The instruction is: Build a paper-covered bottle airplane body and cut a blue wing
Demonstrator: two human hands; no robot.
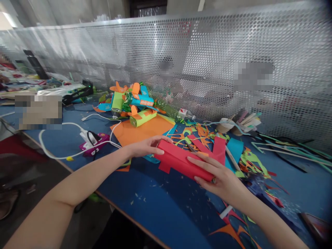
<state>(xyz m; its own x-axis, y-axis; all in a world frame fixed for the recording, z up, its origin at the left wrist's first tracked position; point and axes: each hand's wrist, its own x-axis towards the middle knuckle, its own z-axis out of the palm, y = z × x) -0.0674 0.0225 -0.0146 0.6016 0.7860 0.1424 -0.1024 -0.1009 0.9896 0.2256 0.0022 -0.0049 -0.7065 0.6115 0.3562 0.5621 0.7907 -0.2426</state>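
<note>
Both my hands are on a long red paper-wrapped bottle (181, 157), held low above the blue table. Its paper is smooth, and the bottle inside is almost wholly hidden. My left hand (146, 146) is closed round the left end, thumb on the near side. At the other end, my right hand (219, 173) grips with its fingers across the top and its thumb below. A small red paper flap (164, 167) sticks out beneath the bottle's left part. Just behind lie red paper strips (219, 148) and what looks like a pair of scissors (190, 147).
Paper-covered bottles with orange fins (142, 117) are heaped by the perforated metal screen (212, 45). Orange sheets (124, 131), paper scraps (252, 159), a purple power strip (90, 145) with white cable, cups of sticks (242, 126), a dark blue tool (259, 186) and a phone (316, 224) surround my hands.
</note>
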